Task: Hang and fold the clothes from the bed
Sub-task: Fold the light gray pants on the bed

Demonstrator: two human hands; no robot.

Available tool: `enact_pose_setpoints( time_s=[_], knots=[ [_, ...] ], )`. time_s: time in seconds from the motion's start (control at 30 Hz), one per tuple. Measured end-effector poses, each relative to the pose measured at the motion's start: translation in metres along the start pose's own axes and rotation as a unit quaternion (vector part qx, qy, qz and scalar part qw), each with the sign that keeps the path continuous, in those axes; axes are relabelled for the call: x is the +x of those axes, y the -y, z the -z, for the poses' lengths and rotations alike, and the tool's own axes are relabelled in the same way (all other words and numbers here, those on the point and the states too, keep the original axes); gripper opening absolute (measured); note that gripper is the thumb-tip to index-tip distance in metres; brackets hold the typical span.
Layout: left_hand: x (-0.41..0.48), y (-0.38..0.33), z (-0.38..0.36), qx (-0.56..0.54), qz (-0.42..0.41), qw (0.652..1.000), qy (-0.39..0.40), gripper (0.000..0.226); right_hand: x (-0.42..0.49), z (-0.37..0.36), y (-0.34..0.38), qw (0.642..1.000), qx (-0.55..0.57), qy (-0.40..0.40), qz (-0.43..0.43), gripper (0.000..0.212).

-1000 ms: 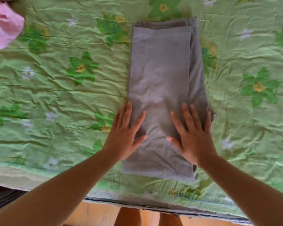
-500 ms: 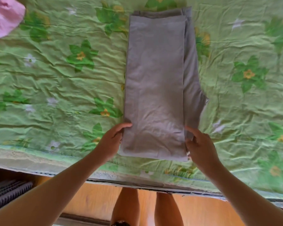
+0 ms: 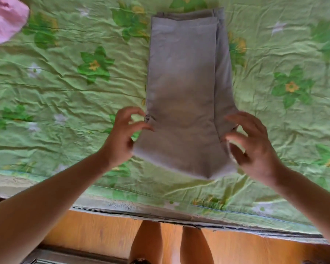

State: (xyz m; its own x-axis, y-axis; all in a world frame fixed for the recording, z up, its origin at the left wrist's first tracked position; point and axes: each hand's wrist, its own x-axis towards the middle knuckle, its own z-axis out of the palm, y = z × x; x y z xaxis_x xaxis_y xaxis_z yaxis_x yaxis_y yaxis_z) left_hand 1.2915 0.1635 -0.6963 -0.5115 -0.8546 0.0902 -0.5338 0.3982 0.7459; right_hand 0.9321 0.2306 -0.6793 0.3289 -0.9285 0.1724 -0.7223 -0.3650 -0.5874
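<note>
Together our left hand (image 3: 122, 138) and right hand (image 3: 255, 147) reach forward, fingers curled, pinching the near end of the folded grey trousers (image 3: 183, 82) on the bed (image 3: 65, 92); a pink garment (image 3: 4, 20) lies far left.

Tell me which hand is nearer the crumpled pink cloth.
Left. The left hand is down and right of the crumpled pink cloth, at the folded grey garment's left edge; the right hand is at its right edge.

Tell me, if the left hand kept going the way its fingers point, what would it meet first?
The folded grey garment. The left hand points its curled fingers right, at the garment's near left edge, and seems to touch it; blur hides whether it grips.
</note>
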Motion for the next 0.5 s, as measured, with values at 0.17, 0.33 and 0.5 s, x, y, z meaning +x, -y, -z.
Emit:
enact_pose_setpoints(
  time_s=[0.17, 0.33, 0.5],
  knots=[
    [0.097, 0.007, 0.030, -0.207, 0.253, 0.944, -0.037, 0.030, 0.095, 0.028, -0.036, 0.856, 0.404, -0.057, -0.317, 0.029],
    [0.133, 0.024, 0.018, -0.306, 0.378, 0.871, 0.064, 0.023, 0.129, 0.029, -0.071, 0.713, 0.489, 0.186, -0.466, 0.040],
    [0.094, 0.033, 0.013, -0.270, 0.358, 0.889, 0.095, 0.033, 0.119, 0.019, -0.077, 0.707, 0.434, 0.318, -0.459, 0.078]
  ],
)
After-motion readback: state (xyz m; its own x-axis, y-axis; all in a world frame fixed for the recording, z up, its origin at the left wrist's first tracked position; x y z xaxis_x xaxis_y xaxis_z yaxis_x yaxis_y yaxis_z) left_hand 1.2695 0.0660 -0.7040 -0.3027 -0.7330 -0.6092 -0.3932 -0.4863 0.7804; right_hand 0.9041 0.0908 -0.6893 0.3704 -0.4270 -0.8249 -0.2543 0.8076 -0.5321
